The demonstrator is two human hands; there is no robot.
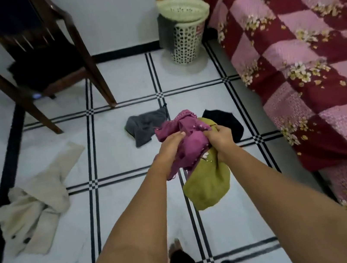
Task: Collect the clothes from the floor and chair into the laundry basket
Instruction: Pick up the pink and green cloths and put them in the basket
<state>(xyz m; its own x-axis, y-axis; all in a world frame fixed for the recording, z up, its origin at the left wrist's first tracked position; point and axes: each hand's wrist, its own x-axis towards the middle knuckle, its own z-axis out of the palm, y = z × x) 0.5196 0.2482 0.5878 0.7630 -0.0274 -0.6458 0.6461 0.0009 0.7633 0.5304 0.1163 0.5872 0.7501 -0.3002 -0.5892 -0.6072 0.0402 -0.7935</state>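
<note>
My left hand (pixel 171 146) and my right hand (pixel 220 138) both clutch a bundle held above the floor: a magenta cloth (pixel 187 129) on top and an olive-green garment (pixel 208 185) hanging below. On the floor lie a grey garment (pixel 144 125), a black garment (pixel 229 121) partly behind my right hand, and a cream coat (pixel 36 203) at the left. A dark garment (pixel 44 67) rests on the seat of the brown chair (pixel 75 33). The white lattice laundry basket (pixel 188 42) stands at the far wall with a grey cloth (pixel 165 30) draped over its rim.
A bed with a maroon and pink floral quilt (pixel 305 53) fills the right side, close to the basket. White tiled floor (pixel 136 216) with black lines runs between the chair and the bed. My feet show at the bottom edge.
</note>
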